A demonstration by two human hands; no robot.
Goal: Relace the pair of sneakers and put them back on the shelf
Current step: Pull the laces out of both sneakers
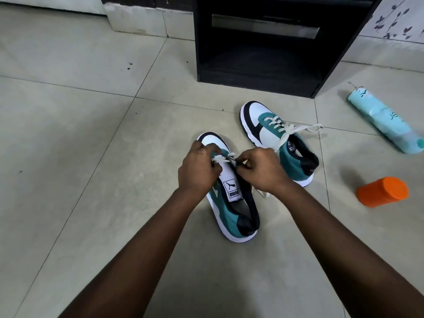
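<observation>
Two teal, white and black sneakers stand on the tiled floor. The near sneaker (pixel 231 203) is in front of me, toe pointing away. My left hand (pixel 198 168) grips its left side near the eyelets. My right hand (pixel 261 169) pinches the tip of its white lace (pixel 221 159) at an eyelet near the toe. A loose lace end trails below my right wrist. The second sneaker (pixel 277 138) sits farther right, laced, its lace ends lying loose to the right. The black shelf (pixel 259 72) stands behind, its bottom compartment open.
A pale blue folded umbrella (pixel 385 120) lies on the floor at right. An orange-capped container (pixel 383 191) lies on its side nearer to me at right. A white wall base runs along the back left.
</observation>
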